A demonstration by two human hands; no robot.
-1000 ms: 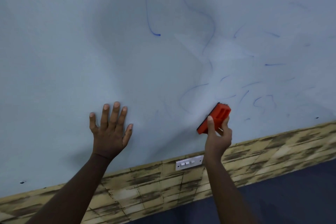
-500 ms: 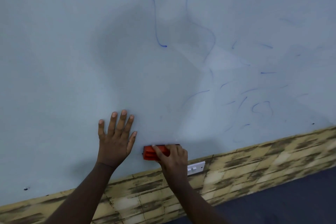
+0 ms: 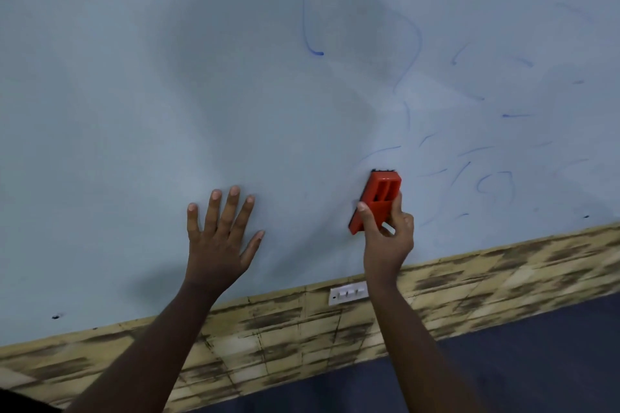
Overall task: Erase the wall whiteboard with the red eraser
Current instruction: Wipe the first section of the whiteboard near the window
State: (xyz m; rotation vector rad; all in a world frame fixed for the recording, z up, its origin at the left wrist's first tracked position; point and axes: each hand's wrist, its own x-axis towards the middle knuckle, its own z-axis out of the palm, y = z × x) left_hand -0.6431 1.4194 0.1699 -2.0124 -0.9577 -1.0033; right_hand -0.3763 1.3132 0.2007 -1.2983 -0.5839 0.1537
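Right hand (image 3: 385, 238) reaches up and pinches the red plastic block eraser (image 3: 377, 199) between thumb and curled fingers, holding it nearly upright against the pale blue-grey wall whiteboard (image 3: 167, 94). Left hand (image 3: 219, 238) lies flat on the board with its fingers spread, well left of the eraser. Faint blue marker strokes (image 3: 493, 183) remain to the right; a white switch plate (image 3: 347, 293) sits on the tan brick-pattern wall panel (image 3: 268, 329) below.

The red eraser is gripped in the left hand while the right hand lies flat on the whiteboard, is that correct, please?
Not quite: the hands are swapped. In the head view the right hand grips the red eraser, while the left hand lies flat on the whiteboard.
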